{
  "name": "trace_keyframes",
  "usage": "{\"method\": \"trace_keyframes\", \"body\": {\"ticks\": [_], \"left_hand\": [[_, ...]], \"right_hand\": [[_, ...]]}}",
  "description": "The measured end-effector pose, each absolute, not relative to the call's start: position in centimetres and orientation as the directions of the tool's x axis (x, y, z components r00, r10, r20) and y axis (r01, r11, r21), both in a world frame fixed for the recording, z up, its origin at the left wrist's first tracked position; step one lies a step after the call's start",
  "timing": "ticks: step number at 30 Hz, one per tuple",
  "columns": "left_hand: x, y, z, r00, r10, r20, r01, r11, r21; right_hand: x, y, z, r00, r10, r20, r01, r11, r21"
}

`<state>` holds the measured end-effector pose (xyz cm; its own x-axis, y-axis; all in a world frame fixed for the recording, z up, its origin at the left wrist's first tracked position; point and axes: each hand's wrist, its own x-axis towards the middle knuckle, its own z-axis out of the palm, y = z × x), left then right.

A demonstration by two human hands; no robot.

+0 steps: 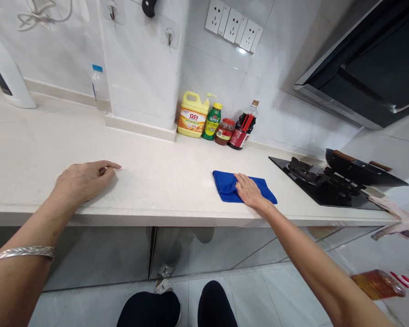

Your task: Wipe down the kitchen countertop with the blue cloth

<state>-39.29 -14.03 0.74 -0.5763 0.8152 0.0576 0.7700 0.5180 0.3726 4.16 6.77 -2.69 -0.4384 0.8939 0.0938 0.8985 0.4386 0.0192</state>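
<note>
A folded blue cloth [226,185] lies on the pale countertop [163,181] right of centre. My right hand [248,189] lies flat on top of it, fingers stretched out and together, pressing the cloth down. My left hand [83,180] rests on the bare counter at the left, near the front edge, fingers loosely curled under with the thumb touching the forefinger. Nothing shows inside it. A silver bangle [22,253] sits on my left forearm.
Against the back wall stand a yellow detergent jug [192,115], a green bottle [211,121], a red-lidded jar [224,131] and a dark sauce bottle [243,127]. A black gas hob [323,184] with a dark pan [357,168] is on the right. A clear bottle [97,86] stands far left.
</note>
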Motion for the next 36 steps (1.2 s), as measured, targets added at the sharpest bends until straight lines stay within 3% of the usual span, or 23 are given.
{"method": "trace_keyframes", "body": {"ticks": [17,29,36], "left_hand": [[-39.1,-13.9,1.1,-0.59,0.807,0.029,0.775,0.556,0.3],[-39.3,-13.7,1.1,-0.584,0.811,0.034,0.791,0.559,0.248],[-40.2,-13.6,0.4,-0.583,0.812,0.012,0.786,0.561,0.259]], "right_hand": [[1.7,-2.4,-2.0,-0.539,0.84,0.065,0.842,0.538,0.038],[-10.1,-4.0,-0.4,-0.793,0.609,0.01,0.596,0.78,-0.191],[-15.1,0.6,-0.1,-0.87,0.493,0.014,0.478,0.849,-0.225]]}}
